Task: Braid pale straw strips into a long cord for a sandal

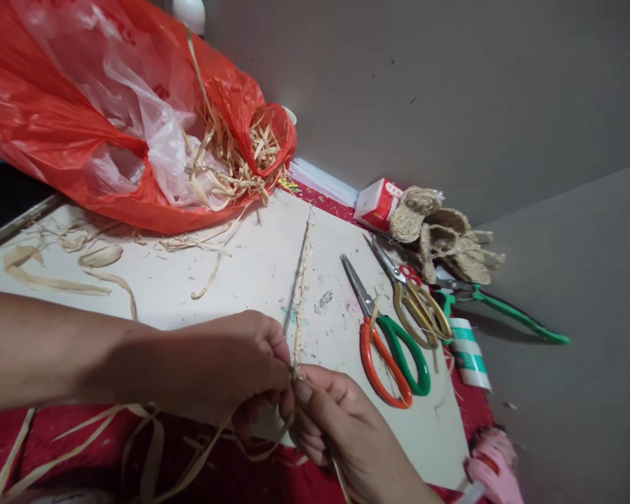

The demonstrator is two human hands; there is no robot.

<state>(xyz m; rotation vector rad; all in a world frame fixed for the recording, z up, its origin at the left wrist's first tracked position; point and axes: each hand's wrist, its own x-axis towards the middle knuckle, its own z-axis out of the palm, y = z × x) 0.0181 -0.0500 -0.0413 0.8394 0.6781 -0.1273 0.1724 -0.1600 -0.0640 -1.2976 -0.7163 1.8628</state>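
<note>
A thin braid of pale dried plant strips point(302, 294) stretches from near the board's far edge toward me, its far end by a fine wire or thread. My left hand point(246, 364) and my right hand point(341, 420) meet at its near end, both with closed fingers. The right thumb and forefinger pinch the braid's end, while the left fingers grip strips right beside it; some fingertips are hidden. Loose strips point(204, 462) trail from the hands over the red cloth. Right of the braid lie scissors with one orange and one green handle point(393, 357).
A red plastic bag point(136, 203) filled with dried strips sits at the back left. Gold-handled scissors point(417, 304), green-handled pliers point(519, 318), woven straw pieces point(451, 238), a red and white box point(375, 203) and a white-green roll point(470, 353) line the right side. Scraps litter the white board point(162, 294).
</note>
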